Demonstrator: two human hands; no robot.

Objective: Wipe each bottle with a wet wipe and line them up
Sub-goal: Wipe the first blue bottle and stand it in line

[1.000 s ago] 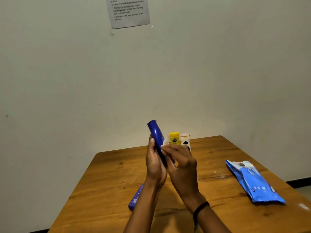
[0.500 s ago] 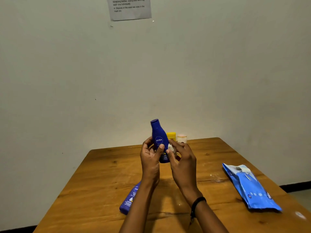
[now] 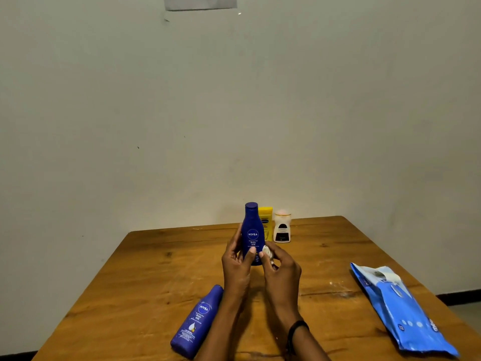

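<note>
- Nearest, a blue bottle [image 3: 195,323] lies on its side on the wooden table [image 3: 135,282]; a blue wet-wipe pack [image 3: 402,312] lies at right.
- Mid-table, the left hand [image 3: 238,265] holds a blue Nivea bottle [image 3: 252,231] upright, thumb in front, fingers curled behind.
- The right hand [image 3: 282,269] pinches a crumpled white wipe [image 3: 268,251] against its lower side.
- Farthest, a yellow bottle [image 3: 266,220] and a white bottle [image 3: 282,227] stand side by side near the wall.

You have four bottles on the table [image 3: 145,282]: two blue bottles, one upright [image 3: 252,230] and one lying [image 3: 197,321] nearer you, one yellow bottle [image 3: 267,220], one white bottle [image 3: 282,227]. One wipe pack [image 3: 400,311] lies toward the table's right edge. One sheet of paper [image 3: 200,2] hangs above.
</note>
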